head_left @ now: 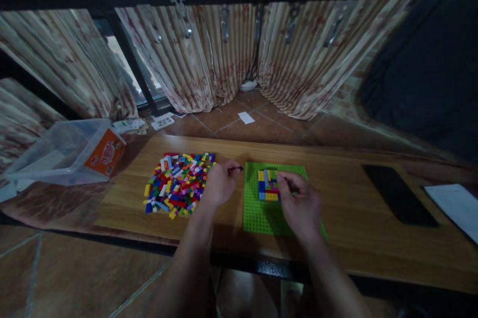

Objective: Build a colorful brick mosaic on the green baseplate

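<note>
My left hand (221,182) is closed, with a small dark building brick (241,168) pinched at its fingertips. It hovers between the brick pile and the left edge of the green baseplate (256,218). On the baseplate is a flat patch of joined bricks (262,189) in blue, yellow, red and light blue. My right hand (300,203) reaches over the right side of this patch, thumb and fingers pressed together at its upper right. Anything between those fingers is hidden. A heap of loose coloured bricks (179,183) lies to the left of my left hand.
The wooden table (347,238) carries a black flat slab (399,193) and some white paper (453,203) on the right. A clear plastic bin (63,146) with an orange label stands at the far left. Curtains (231,59) hang behind; a white card (246,117) lies on the tiled floor.
</note>
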{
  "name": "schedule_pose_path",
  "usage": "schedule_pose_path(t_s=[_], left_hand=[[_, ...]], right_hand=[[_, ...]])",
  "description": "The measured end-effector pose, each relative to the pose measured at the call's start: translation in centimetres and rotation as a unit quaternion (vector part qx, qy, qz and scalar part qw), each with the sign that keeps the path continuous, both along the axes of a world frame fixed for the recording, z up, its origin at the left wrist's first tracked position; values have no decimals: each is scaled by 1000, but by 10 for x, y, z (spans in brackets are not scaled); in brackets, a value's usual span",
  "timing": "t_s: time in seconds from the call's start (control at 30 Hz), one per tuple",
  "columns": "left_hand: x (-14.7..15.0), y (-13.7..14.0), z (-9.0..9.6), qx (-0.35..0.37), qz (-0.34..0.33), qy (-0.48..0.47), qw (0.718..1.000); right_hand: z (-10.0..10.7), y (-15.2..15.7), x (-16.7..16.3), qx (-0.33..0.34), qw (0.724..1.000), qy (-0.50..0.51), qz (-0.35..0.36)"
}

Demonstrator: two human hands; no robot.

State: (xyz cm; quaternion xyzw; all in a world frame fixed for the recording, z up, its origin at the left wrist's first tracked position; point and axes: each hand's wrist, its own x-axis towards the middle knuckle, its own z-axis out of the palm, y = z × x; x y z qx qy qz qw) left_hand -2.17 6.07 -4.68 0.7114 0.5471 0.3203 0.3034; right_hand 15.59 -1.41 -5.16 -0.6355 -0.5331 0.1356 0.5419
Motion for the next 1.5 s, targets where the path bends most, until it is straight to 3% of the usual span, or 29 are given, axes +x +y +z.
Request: schedule_pose_path(t_s=[0.2,0.43,0.8,1.2,1.37,1.5], left_hand=[[40,0,6,3,-28,86,996],[57,1,3,-7,-35,175,984],[57,8,-4,-11,-53,129,990],[63,4,1,-1,-36,185,982],[57,-1,-3,0,-49,140,989],[41,-4,-1,11,-10,118,993]], right_hand=[[-4,2,32,-10,993,88,-72],[-8,7,36,-31,994,88,-54],[-12,17,21,-59,996,67,-2],[-20,18,13,-64,997,-38,29],[-18,15,15,-47,998,-44,24],[-18,14,18,-45,998,-41,19]])
